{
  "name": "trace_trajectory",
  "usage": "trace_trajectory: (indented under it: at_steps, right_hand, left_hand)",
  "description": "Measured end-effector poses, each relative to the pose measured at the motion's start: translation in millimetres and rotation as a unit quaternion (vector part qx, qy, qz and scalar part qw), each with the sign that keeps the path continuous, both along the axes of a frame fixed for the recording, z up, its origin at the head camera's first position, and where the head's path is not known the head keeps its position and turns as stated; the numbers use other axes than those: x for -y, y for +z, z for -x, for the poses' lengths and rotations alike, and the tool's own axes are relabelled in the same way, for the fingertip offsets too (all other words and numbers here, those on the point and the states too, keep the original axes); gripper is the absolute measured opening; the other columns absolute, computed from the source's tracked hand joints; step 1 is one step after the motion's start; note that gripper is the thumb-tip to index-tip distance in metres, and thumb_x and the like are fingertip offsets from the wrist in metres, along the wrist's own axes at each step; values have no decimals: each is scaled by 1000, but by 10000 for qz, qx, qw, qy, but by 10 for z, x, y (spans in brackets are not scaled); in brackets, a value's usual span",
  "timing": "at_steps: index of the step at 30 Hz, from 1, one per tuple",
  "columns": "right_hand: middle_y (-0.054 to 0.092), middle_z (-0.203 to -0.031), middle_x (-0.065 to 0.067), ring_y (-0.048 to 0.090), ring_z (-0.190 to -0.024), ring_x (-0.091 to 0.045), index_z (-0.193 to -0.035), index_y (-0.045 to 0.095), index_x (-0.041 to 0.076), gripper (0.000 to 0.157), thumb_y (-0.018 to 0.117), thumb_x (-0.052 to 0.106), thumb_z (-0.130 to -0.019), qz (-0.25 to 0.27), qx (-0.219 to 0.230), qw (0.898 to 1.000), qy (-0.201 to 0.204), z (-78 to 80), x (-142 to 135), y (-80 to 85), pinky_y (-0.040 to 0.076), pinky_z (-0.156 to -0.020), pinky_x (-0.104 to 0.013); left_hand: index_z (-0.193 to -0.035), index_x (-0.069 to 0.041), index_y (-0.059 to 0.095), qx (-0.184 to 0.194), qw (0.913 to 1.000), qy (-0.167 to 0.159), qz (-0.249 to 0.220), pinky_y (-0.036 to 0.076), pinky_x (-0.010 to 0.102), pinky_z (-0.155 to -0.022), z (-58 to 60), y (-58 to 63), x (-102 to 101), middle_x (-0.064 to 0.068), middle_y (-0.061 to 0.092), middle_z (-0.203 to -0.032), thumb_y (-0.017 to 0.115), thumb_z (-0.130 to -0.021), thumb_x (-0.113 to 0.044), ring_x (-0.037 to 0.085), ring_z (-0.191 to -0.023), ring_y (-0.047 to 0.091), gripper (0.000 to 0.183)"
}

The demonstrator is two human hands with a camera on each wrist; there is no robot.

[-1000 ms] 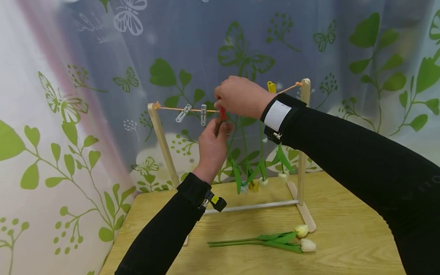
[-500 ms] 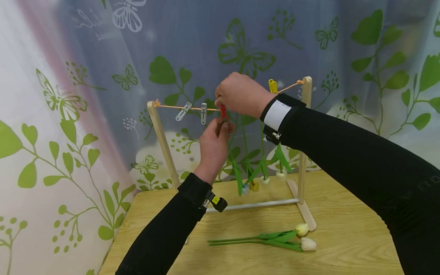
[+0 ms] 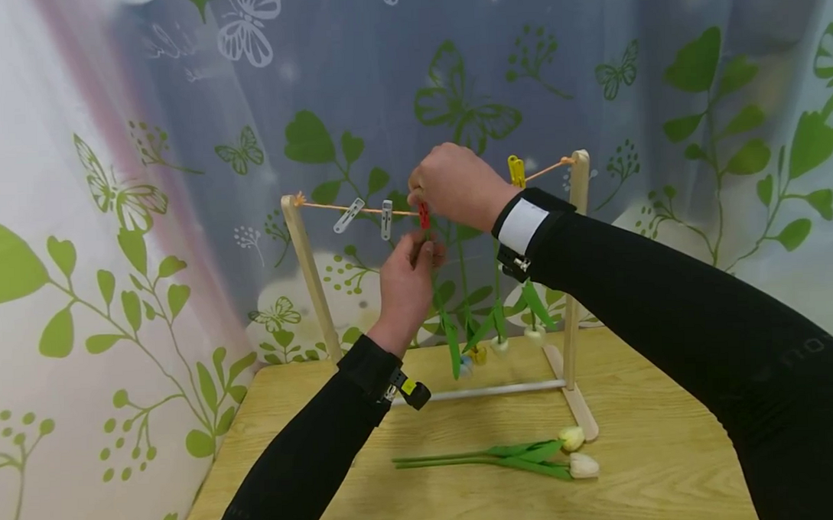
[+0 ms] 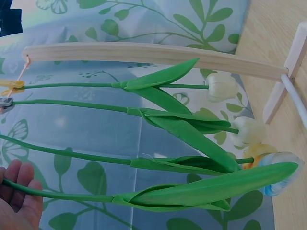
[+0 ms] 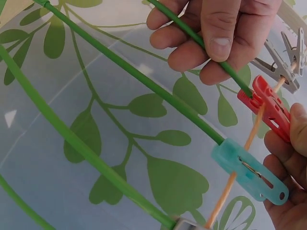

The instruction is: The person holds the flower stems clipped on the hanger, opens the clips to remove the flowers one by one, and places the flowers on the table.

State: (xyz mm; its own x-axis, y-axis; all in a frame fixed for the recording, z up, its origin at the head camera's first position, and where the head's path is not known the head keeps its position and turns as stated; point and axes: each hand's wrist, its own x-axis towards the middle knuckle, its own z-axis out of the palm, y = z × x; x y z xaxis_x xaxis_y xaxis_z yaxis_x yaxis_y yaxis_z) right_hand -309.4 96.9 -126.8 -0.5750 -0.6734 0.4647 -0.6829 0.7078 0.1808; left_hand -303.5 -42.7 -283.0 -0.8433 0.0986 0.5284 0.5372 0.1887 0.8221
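Observation:
My left hand (image 3: 405, 282) pinches the green stem of an upside-down artificial tulip; its blue-white bloom (image 4: 284, 173) hangs low in the left wrist view. Just above, my right hand (image 3: 463, 183) holds the handle end of a red clothespin (image 5: 274, 109) at the orange string (image 5: 252, 129). The stem's cut end reaches the red clothespin's jaws. Beside it in the right wrist view, a teal clothespin (image 5: 249, 171) grips another stem on the string. Further tulips hang heads down, with white blooms (image 4: 222, 87) and a yellow bloom (image 3: 479, 355).
Two grey clothespins (image 3: 386, 220) hang bare on the string's left part; a yellow clothespin (image 3: 517, 171) sits near the right post (image 3: 579, 189) of the wooden stand. Two cream tulips (image 3: 520, 455) lie on the wooden table (image 3: 657, 435) in front. A patterned curtain (image 3: 197, 92) hangs behind.
My left hand and the tulip it pinches have come down slightly, showing more of the red clothespin above the fingertips. My right hand stays at the clothespin.

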Motion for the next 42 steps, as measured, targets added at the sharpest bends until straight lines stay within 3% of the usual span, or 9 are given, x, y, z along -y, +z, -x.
trace_trajectory:
  at_steps: [7,14,28,30,35,38,42]
  right_hand:
    - [78,-94,-7,72,-82,-25,-100,80,9,24,63,24,-106,-202,-180,9996,-13,-6,-12,-18,62,-75,-34]
    - [76,-99,-9,70,-90,-29,-104,77,6,25,62,27,-106,-685,-424,9967,42,-1,-31,-28,58,-90,-42]
    - [71,-99,-10,65,-90,-31,-103,75,6,30,56,27,-109,-1382,-1054,9846,200,48,-114,-67,52,-87,-44]
    - [71,-100,-11,64,-91,-31,-104,74,6,29,55,27,-109,-1331,-1016,9857,195,44,-115,-64,51,-88,-44]
    - [68,-106,-14,61,-99,-33,-118,70,4,31,56,30,-109,-593,-278,9977,150,27,-116,-57,51,-89,-44]
    - [66,-117,-16,60,-112,-35,-136,63,2,41,56,32,-108,-192,67,9997,115,11,-127,-66,54,-93,-44]
    - [61,-135,-19,55,-129,-38,-151,49,-1,56,58,34,-107,26,175,9998,131,11,-158,-89,54,-103,-45]
  left_hand:
    - [-141,-16,56,-206,9998,28,15,54,27,-108,-12,-49,22,9,66,-127,42,-114,-22,22,-119,66,30]
    - [-144,-13,54,-53,9999,86,3,54,27,-109,-9,-104,30,8,65,-131,43,-114,-19,22,-120,66,33]
    - [-139,-16,56,42,9999,67,73,55,27,-106,-22,-141,-10,8,67,-127,44,-114,-20,22,-116,67,28]
    - [-139,-17,56,56,9999,62,65,55,27,-106,-25,-143,-4,8,67,-127,44,-114,-20,22,-116,67,28]
    - [-138,-18,57,44,10000,48,46,56,27,-105,-21,-142,9,6,67,-125,44,-113,-22,20,-115,68,27]
    - [-137,-19,57,37,10000,31,48,56,27,-105,-34,-138,11,7,68,-125,44,-113,-23,19,-114,68,27]
    - [-137,-19,57,54,10000,-21,-24,57,29,-104,-70,-125,4,8,67,-125,45,-113,-23,20,-114,69,27]
